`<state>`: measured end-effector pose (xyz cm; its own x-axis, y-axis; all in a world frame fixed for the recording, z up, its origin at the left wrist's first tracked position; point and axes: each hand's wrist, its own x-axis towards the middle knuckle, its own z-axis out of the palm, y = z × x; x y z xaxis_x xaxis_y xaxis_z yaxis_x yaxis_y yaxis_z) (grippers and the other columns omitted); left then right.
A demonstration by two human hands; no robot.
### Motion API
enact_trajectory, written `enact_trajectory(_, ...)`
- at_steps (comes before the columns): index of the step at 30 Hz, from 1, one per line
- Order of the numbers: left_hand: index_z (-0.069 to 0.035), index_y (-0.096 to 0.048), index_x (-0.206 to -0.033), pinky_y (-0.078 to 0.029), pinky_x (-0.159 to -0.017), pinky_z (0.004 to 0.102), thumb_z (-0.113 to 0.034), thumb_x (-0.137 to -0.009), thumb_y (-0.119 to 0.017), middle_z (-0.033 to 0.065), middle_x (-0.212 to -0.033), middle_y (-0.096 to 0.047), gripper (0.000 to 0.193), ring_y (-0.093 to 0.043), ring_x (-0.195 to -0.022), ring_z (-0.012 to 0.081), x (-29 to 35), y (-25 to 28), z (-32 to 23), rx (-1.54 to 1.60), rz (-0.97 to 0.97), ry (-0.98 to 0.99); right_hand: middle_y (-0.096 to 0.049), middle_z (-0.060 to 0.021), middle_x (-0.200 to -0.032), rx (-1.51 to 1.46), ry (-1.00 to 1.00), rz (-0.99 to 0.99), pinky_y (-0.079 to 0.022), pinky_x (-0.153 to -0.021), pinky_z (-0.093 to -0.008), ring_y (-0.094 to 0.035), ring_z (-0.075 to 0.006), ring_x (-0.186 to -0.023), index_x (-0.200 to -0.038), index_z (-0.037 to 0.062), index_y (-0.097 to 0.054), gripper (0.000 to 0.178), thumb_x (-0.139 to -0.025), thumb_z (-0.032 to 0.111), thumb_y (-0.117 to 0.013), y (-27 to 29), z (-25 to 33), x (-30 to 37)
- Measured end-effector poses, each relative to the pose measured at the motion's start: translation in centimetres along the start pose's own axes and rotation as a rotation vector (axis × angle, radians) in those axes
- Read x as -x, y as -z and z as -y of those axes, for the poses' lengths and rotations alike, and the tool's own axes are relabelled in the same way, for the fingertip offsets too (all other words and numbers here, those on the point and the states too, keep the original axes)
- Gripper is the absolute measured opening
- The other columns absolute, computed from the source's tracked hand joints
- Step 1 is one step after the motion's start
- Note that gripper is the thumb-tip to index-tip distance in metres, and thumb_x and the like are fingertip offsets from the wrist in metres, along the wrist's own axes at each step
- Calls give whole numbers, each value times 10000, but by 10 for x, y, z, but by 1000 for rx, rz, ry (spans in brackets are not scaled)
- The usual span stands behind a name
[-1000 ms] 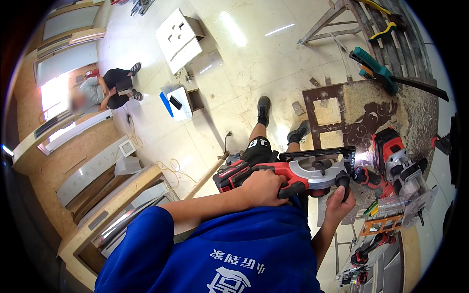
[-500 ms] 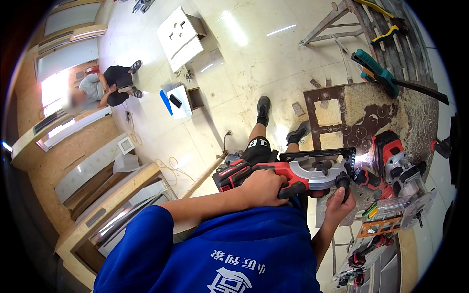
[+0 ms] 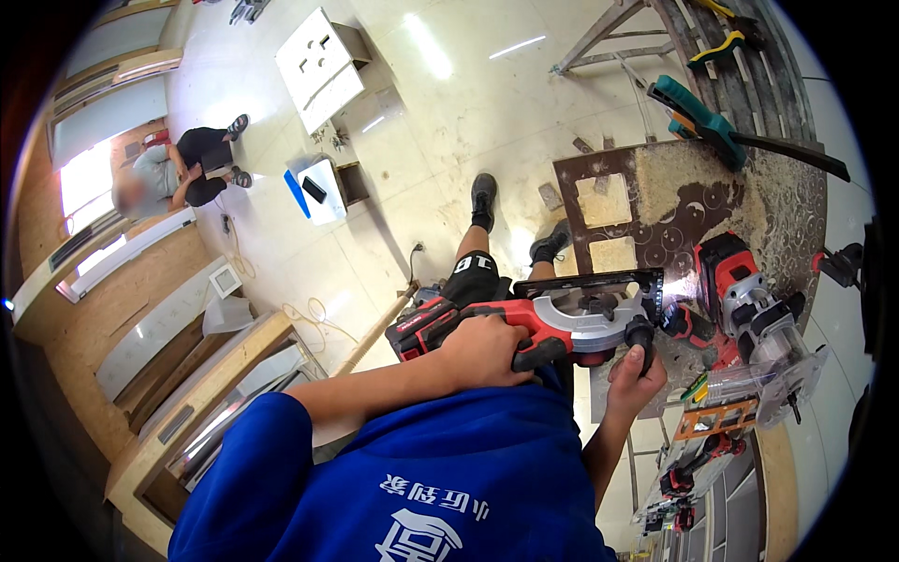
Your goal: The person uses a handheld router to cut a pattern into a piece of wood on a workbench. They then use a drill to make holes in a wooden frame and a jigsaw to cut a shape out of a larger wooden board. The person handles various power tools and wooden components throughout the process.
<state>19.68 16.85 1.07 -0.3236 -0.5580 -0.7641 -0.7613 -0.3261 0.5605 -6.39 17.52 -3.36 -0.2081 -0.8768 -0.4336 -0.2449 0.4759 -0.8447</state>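
Note:
Held against my waist is a red and black cordless circular saw [image 3: 585, 323] with a silver guard and a flat black base plate. My left hand [image 3: 485, 350] wraps round its rear handle, beside the battery end. On the front knob, the fingers of my right hand [image 3: 637, 382] are closed. The saw lies level across my body, base plate turned away from me. Just past its front end, on the bench, stands another red and black power tool [image 3: 740, 290] with a clear plastic guard.
A dusty brown patterned board [image 3: 674, 201] with square cutouts lies ahead on the right. A teal tool with a long black bar [image 3: 716, 126] rests at its far edge. A seated person [image 3: 169, 178] is at the left, near a small white stand [image 3: 330, 208].
The surroundings, saw and hands have shifted slightly left in the picture. Both hands keep the same grip on the circular saw.

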Motion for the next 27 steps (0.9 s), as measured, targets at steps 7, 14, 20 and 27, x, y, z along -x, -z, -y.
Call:
enact_trajectory(7,-47,-704,-939,-568,-758,499,-401,-780,-758,204,-770,-689,392,-698,-784,399,-1,4,-4,8,23,13,-475,26,-527,20,22,-1,-337,-418,-265,-477,-68,-435,-765,7,-580,536,-974,491,-681,1,-2,-1)
enact_trajectory(14,-41,-715,-973,-565,-766,498,-412,-779,-760,210,-774,-688,421,-696,-790,406,-1,3,-2,10,12,7,-471,26,-527,27,16,5,-330,-416,-264,-475,-69,-434,-756,13,-566,528,-979,480,-674,0,3,-3)
enact_trajectory(20,-43,-732,-1016,-564,-767,499,-423,-782,-757,212,-778,-689,446,-697,-799,403,-2,0,-1,10,20,7,-475,16,-524,24,-7,13,-329,-409,-264,-483,-76,-427,-769,6,-563,507,-980,455,-669,1,6,-3)
enact_trajectory(27,-51,-730,-990,-565,-764,501,-429,-788,-751,208,-776,-689,430,-698,-785,402,-5,1,-5,10,21,-1,-484,12,-528,1,-8,1,-332,-402,-263,-481,-79,-422,-768,9,-557,519,-981,470,-666,5,1,-5)
